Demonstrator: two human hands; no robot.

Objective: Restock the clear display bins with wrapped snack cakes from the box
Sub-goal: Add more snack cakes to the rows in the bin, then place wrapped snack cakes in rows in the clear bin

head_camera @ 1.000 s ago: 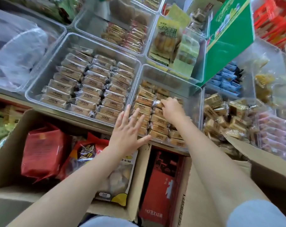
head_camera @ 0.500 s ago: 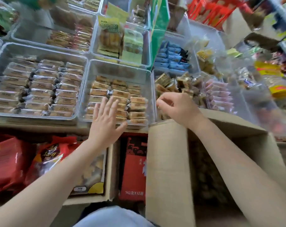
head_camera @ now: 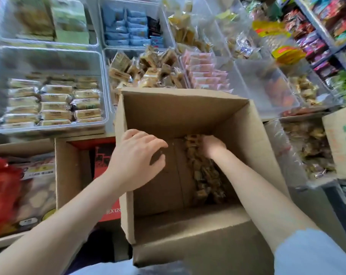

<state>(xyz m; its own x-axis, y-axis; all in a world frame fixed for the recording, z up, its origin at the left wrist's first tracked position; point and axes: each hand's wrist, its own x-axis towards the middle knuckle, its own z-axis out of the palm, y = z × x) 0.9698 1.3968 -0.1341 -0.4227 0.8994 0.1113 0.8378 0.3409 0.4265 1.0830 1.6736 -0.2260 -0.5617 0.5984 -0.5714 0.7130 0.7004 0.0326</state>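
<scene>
Cardboard box sat below you; your right hand grasped wrapped snack cakes inside it, while your left hand hovered released over its rim.

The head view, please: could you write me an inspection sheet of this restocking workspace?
Surface: clear plastic display bins in rows, mostly stocked.
Job's things: open brown cardboard box, a strip of wrapped snack cakes along its bottom; the clear bin of tan wrapped cakes is partly filled.
Clutter: red carton and red snack bags in side boxes.
Hands: left hand over the box's left wall, holding nothing; right hand down among the cakes, grip unclear.
Cables: nothing seen.
Surroundings: shelves of coloured packets, blurred.
</scene>
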